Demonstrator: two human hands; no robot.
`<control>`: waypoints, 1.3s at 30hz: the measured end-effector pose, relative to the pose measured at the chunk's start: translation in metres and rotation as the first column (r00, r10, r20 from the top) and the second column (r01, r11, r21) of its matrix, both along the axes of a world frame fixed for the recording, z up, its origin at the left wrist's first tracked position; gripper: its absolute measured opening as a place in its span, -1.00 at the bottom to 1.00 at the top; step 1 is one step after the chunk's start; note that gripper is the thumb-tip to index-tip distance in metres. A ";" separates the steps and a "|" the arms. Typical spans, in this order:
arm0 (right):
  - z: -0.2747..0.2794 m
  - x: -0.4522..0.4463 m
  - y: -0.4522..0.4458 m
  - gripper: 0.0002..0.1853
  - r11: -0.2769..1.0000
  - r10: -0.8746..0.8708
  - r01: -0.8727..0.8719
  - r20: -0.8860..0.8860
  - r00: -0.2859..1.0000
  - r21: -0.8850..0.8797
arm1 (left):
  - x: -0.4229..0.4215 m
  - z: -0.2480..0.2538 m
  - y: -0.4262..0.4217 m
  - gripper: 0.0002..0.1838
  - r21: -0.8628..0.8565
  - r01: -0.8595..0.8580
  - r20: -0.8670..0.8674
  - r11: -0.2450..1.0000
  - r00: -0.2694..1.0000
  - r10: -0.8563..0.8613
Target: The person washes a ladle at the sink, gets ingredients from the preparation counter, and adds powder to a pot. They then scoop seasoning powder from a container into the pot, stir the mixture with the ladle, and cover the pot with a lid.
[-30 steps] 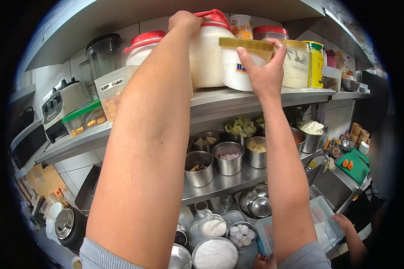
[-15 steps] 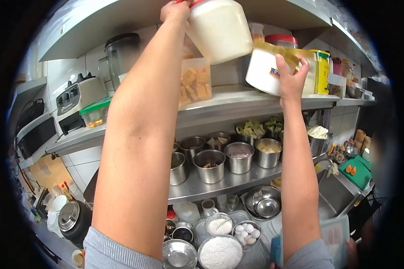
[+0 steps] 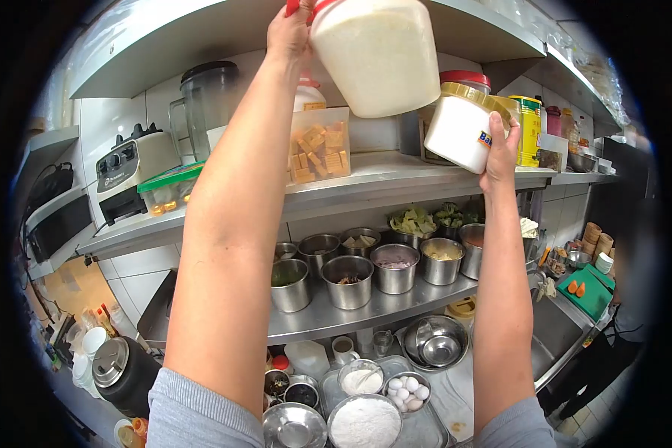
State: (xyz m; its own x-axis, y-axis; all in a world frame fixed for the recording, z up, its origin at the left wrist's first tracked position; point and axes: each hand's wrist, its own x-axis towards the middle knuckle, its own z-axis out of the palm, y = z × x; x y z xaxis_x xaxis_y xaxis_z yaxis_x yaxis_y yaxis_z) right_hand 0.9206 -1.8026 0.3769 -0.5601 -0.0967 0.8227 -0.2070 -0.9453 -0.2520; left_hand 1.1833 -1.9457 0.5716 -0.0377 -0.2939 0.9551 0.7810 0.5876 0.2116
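Observation:
My left hand grips the red handle of a large, pale jar, which hangs tilted above the upper shelf. On the right, my right hand is closed around the side of a smaller white jar with a gold lid, tilted as well. Behind my left forearm, a clear container of wrapped cubes stands on the shelf. A yellow tin and a red-lidded jar are behind and beside my right hand.
A blender and green-lidded box stand left. Steel pots line the lower shelf. Below are a bowl of white powder and eggs. A sink and green board lie right; a person stands there.
The large jar has been lifted off the shelf and tilted in my left hand. The gold-lidded jar has come off the shelf in my right hand, moving right. The co-worker's hands have left view.

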 end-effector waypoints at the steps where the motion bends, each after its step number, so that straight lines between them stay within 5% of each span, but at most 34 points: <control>1: -0.001 0.003 0.007 -0.36 0.999 -0.003 0.004 -0.016 1.000 0.041 | 0.005 0.004 0.006 -0.56 0.026 0.045 0.036 0.999 0.998 -0.046; 4: 0.003 0.012 0.013 -0.27 0.989 -0.056 0.068 -0.090 0.994 0.128 | 0.024 0.024 0.027 -0.50 -0.040 0.105 0.059 0.994 0.993 -0.102; 5: 0.006 0.015 0.010 -0.28 0.978 -0.106 0.126 -0.121 0.987 0.168 | 0.039 0.031 0.031 -0.44 -0.034 0.266 0.309 0.963 0.920 -0.243; 6: 0.008 0.025 0.007 -0.27 0.971 -0.107 0.136 -0.150 0.983 0.198 | 0.050 0.026 0.059 -0.42 0.005 0.234 0.337 0.972 0.915 -0.222; 8: 0.015 0.027 -0.014 -0.22 0.893 -0.343 0.409 -0.302 0.890 0.191 | 0.076 0.031 0.079 -0.44 -0.084 0.224 0.299 0.971 0.935 -0.190; 9: 0.018 0.039 -0.019 -0.22 0.897 -0.332 0.399 -0.306 0.892 0.191 | 0.090 0.035 0.080 -0.46 -0.152 0.144 0.217 0.978 0.970 -0.109; 10: 0.019 0.055 -0.023 -0.19 0.810 -0.441 0.534 -0.347 0.827 0.242 | 0.109 0.026 0.092 -0.49 -0.112 0.209 0.318 0.972 0.934 -0.164; 14: 0.021 0.088 -0.043 -0.12 0.551 -0.572 0.738 -0.468 0.673 0.389 | 0.180 0.004 0.096 -0.49 -0.075 0.036 0.279 0.997 0.960 -0.014; 20: 0.031 0.080 -0.027 -0.10 0.508 -0.631 0.803 -0.501 0.593 0.311 | 0.285 -0.073 0.144 -0.46 -0.034 -0.240 0.248 0.970 0.939 0.241; 22: 0.036 0.119 0.007 -0.15 0.745 -0.560 0.653 -0.402 0.725 0.139 | 0.324 -0.101 0.155 -0.53 -0.022 -0.311 0.258 0.950 0.917 0.306; 24: 0.014 0.209 0.067 -0.22 0.950 -0.007 0.113 -0.340 0.941 0.292 | 0.360 -0.133 0.171 -0.60 -0.026 -0.397 0.267 0.918 0.882 0.389; 26: -0.027 0.281 0.095 -0.21 0.814 0.516 -0.294 -0.392 0.762 0.501 | 0.395 -0.170 0.189 -0.66 -0.036 -0.491 0.277 0.870 0.832 0.481; 29: -0.131 0.380 0.102 -0.10 0.382 0.905 -0.490 -0.210 0.370 0.783 | 0.441 -0.228 0.214 -0.74 -0.066 -0.616 0.299 0.785 0.738 0.605; 31: -0.219 0.446 0.101 -0.03 0.081 0.962 -0.561 0.083 0.261 0.824 | 0.468 -0.268 0.229 -0.77 -0.082 -0.665 0.322 0.742 0.687 0.651; 33: -0.281 0.501 0.115 -0.05 -0.465 0.842 -0.737 0.502 -0.197 0.492 | 0.487 -0.309 0.241 -0.78 -0.084 -0.653 0.369 0.753 0.681 0.632; 34: -0.318 0.526 0.115 -0.09 -0.592 0.751 -0.725 0.568 -0.337 0.352 | 0.495 -0.331 0.247 -0.78 -0.076 -0.629 0.395 0.774 0.694 0.602; 36: -0.356 0.565 0.132 -0.20 -0.606 0.603 -0.795 0.636 -0.481 -0.027 | 0.509 -0.370 0.255 -0.75 -0.007 -0.484 0.446 0.875 0.782 0.436; 37: -0.363 0.575 0.147 -0.23 -0.491 0.669 -0.870 0.662 -0.338 0.052 | 0.515 -0.388 0.261 -0.72 0.098 -0.425 0.494 0.900 0.806 0.326; 38: -0.370 0.587 0.163 -0.25 -0.371 0.714 -0.919 0.674 -0.191 0.133 | 0.522 -0.406 0.267 -0.65 0.046 -0.504 0.525 0.863 0.747 0.409; 39: -0.384 0.596 0.166 -0.29 -0.373 0.724 -0.927 0.634 -0.270 0.031 | 0.521 -0.418 0.275 -0.57 0.069 -0.458 0.523 0.886 0.773 0.359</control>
State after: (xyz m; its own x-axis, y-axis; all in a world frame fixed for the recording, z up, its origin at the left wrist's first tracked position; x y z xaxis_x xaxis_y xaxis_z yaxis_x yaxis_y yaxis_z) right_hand 1.5168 -1.6362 -0.0070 0.4538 -0.8470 0.2770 0.8673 0.3484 -0.3555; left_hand 1.7039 -1.6708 0.1541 -0.3142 -0.5536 0.7713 0.2414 0.7391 0.6288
